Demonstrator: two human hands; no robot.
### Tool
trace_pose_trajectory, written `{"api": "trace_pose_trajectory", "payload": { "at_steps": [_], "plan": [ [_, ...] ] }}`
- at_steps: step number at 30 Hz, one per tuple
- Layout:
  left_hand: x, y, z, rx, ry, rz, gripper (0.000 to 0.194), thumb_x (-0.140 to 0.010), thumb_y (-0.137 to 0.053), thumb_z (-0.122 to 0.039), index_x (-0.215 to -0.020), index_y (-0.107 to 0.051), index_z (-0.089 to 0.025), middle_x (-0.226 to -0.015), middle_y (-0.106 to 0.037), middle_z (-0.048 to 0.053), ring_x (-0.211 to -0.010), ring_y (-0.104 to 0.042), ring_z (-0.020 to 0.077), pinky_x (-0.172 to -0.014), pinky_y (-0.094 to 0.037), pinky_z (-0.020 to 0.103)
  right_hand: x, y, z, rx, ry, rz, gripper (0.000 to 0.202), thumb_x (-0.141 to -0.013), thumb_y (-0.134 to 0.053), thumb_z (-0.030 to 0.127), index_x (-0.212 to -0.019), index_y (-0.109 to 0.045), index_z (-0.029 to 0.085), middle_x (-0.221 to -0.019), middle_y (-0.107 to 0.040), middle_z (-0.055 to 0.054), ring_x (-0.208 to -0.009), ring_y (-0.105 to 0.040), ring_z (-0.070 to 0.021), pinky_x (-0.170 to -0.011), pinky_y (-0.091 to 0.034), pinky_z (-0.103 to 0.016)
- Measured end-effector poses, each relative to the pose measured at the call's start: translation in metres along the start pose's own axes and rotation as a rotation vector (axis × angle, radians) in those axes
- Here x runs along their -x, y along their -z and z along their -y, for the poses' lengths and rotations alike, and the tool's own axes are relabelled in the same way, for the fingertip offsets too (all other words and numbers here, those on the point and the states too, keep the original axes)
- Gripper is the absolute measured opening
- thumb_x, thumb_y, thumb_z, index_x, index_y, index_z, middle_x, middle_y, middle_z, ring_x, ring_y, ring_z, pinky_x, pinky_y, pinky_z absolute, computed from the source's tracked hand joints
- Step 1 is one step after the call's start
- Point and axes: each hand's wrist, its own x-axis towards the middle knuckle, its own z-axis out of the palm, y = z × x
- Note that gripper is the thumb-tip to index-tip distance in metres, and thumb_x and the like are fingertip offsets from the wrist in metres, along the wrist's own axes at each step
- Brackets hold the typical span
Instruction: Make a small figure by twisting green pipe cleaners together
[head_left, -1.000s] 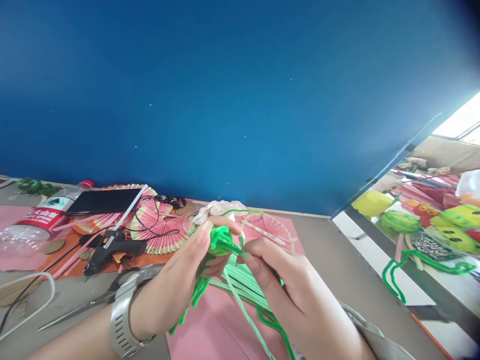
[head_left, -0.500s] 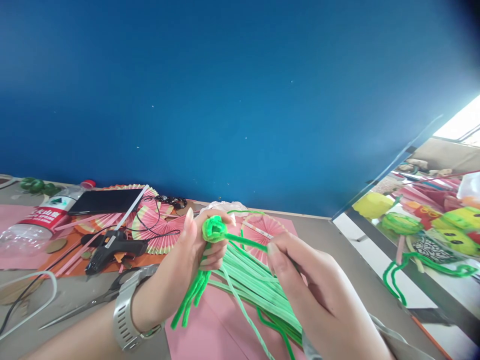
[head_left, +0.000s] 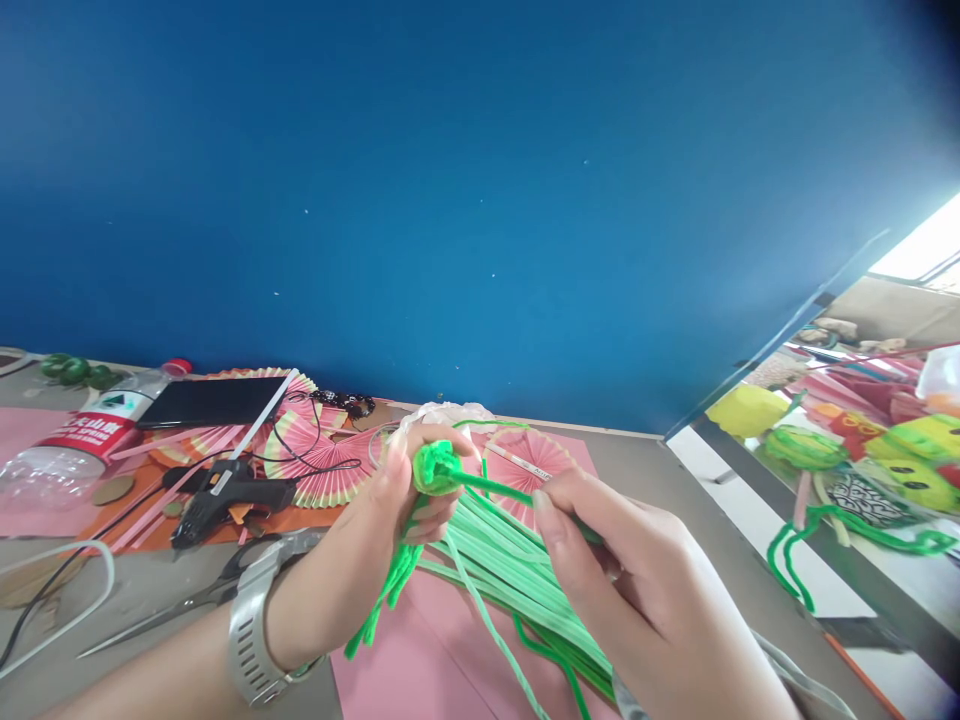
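Observation:
My left hand (head_left: 390,510) is closed around a bright green fuzzy bundle (head_left: 436,468), whose coiled top shows above the fingers. Several green stem ends (head_left: 390,595) hang out below that hand. One green strand (head_left: 499,488) runs from the coiled top to my right hand (head_left: 615,570), pinched between thumb and forefinger. Beneath both hands, a pile of pale green fuzzy stems (head_left: 510,570) lies over pink paper (head_left: 420,640).
At the left are a plastic bottle (head_left: 86,435), a black glue gun (head_left: 225,495), a dark phone-like slab (head_left: 214,402) and scissors (head_left: 180,607). Pink paper fans (head_left: 330,465) lie behind. A blue panel (head_left: 450,200) rises beyond; colourful plush items (head_left: 907,450) are at right.
My left hand has tilted slightly and its thumb has come down closer to the coiled top, which has shifted a little right. The right hand keeps its pinch on the strand.

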Motion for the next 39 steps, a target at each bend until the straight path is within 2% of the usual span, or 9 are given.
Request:
{"api": "trace_pose_trajectory", "payload": {
  "at_steps": [8, 11, 14, 16, 21, 28, 34, 37, 39],
  "plan": [
    [0.004, -0.002, 0.001, -0.109, -0.023, -0.020, 0.047, -0.088, -0.018, -0.060, -0.112, -0.048, -0.034, -0.101, -0.044, 0.001, -0.094, -0.041, 0.0167, -0.089, -0.036, 0.029, 0.009, -0.001, 0.006, 0.171, -0.007, -0.006, 0.018, -0.087, -0.045, 0.019, -0.070, -0.041, 0.023, -0.055, -0.043, 0.007, -0.045, -0.037, -0.0100, -0.046, -0.027, -0.024],
    [0.004, -0.002, -0.001, -0.190, -0.061, -0.038, 0.037, -0.091, -0.025, -0.054, -0.112, -0.047, -0.035, -0.105, -0.044, 0.000, -0.090, -0.041, 0.0158, -0.084, -0.038, 0.027, 0.009, -0.003, 0.008, 0.192, 0.019, 0.008, 0.020, -0.086, -0.045, 0.017, -0.068, -0.039, 0.022, -0.054, -0.042, 0.007, -0.045, -0.037, -0.0097, -0.046, -0.027, -0.024],
    [0.004, -0.002, -0.001, -0.262, -0.049, -0.050, 0.027, -0.092, -0.034, -0.045, -0.114, -0.046, -0.035, -0.089, -0.044, -0.001, -0.072, -0.038, 0.0127, -0.070, -0.038, 0.023, 0.010, -0.004, 0.009, 0.188, 0.029, 0.016, 0.020, -0.086, -0.044, 0.014, -0.068, -0.039, 0.022, -0.054, -0.044, 0.006, -0.046, -0.039, -0.0095, -0.046, -0.028, -0.024],
    [0.005, -0.004, -0.001, -0.201, -0.032, -0.061, 0.025, -0.093, -0.034, -0.043, -0.114, -0.046, -0.035, -0.083, -0.041, -0.002, -0.067, -0.035, 0.0117, -0.065, -0.037, 0.021, 0.010, -0.005, 0.010, 0.179, 0.034, 0.026, 0.019, -0.085, -0.044, 0.013, -0.069, -0.040, 0.022, -0.054, -0.044, 0.007, -0.046, -0.039, -0.0094, -0.046, -0.028, -0.024],
    [0.005, -0.005, 0.000, -0.066, 0.008, -0.090, 0.021, -0.092, -0.036, -0.043, -0.108, -0.046, -0.034, -0.086, -0.040, -0.002, -0.073, -0.037, 0.0117, -0.071, -0.039, 0.022, 0.011, -0.004, 0.010, 0.184, 0.020, 0.026, 0.021, -0.087, -0.044, 0.016, -0.068, -0.039, 0.022, -0.055, -0.043, 0.006, -0.046, -0.039, -0.0099, -0.046, -0.027, -0.025],
    [0.006, -0.001, 0.003, -0.117, -0.088, -0.024, 0.015, -0.089, -0.042, -0.038, -0.102, -0.044, -0.031, -0.084, -0.038, -0.002, -0.069, -0.035, 0.0130, -0.064, -0.035, 0.025, 0.010, -0.004, 0.010, 0.168, 0.013, -0.010, 0.016, -0.088, -0.043, 0.016, -0.073, -0.043, 0.023, -0.054, -0.043, 0.006, -0.045, -0.039, -0.0104, -0.046, -0.028, -0.024],
    [0.005, -0.002, 0.003, -0.076, -0.095, -0.081, 0.014, -0.090, -0.040, -0.037, -0.102, -0.046, -0.031, -0.081, -0.036, -0.002, -0.067, -0.034, 0.0127, -0.059, -0.035, 0.022, 0.008, 0.000, 0.013, 0.143, 0.004, -0.043, 0.017, -0.087, -0.043, 0.015, -0.071, -0.042, 0.023, -0.054, -0.044, 0.006, -0.045, -0.040, -0.0106, -0.045, -0.030, -0.024],
    [0.006, -0.003, 0.002, -0.090, -0.099, -0.119, 0.015, -0.091, -0.039, -0.037, -0.103, -0.047, -0.032, -0.086, -0.041, -0.001, -0.070, -0.037, 0.0126, -0.064, -0.038, 0.023, 0.009, 0.000, 0.015, 0.141, 0.032, -0.047, 0.020, -0.085, -0.043, 0.012, -0.069, -0.039, 0.022, -0.053, -0.041, 0.006, -0.044, -0.038, -0.0102, -0.045, -0.029, -0.024],
    [0.006, -0.005, 0.002, -0.127, -0.115, -0.137, 0.019, -0.092, -0.039, -0.037, -0.108, -0.047, -0.033, -0.098, -0.046, 0.000, -0.081, -0.042, 0.0145, -0.074, -0.040, 0.026, 0.010, -0.002, 0.016, 0.153, 0.056, -0.051, 0.022, -0.084, -0.043, 0.009, -0.067, -0.038, 0.022, -0.052, -0.040, 0.006, -0.044, -0.037, -0.0099, -0.046, -0.030, -0.024]
  ]
}}
